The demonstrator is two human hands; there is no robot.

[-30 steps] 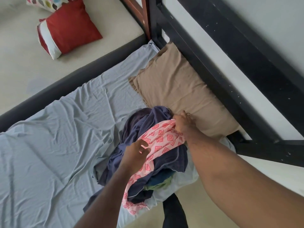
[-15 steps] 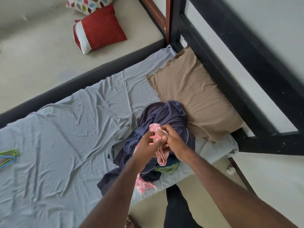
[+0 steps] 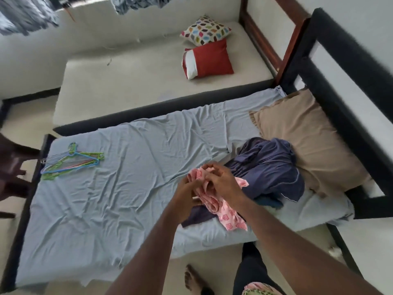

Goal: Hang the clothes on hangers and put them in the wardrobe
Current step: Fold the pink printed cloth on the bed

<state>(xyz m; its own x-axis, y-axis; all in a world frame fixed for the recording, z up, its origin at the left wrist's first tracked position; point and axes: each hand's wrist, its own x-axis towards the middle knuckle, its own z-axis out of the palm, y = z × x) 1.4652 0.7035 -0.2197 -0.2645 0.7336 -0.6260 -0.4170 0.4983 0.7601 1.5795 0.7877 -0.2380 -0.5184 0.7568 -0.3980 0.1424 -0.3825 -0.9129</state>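
Hands have lifted the pink patterned garment (image 3: pixel 214 201) off the clothes pile (image 3: pixel 270 167) since a second ago, when it lay spread over the dark items. Left hand (image 3: pixel 188 193) and right hand (image 3: pixel 223 182) both grip it, bunched between them above the bed (image 3: pixel 127 188); which part they pinch, perhaps a collar, is hard to tell. One piece seems picked out for hanging. Hangers (image 3: pixel 72 161) lie well apart at the far end of the sheet, untouched, so fetching one comes next. No wardrobe is in view.
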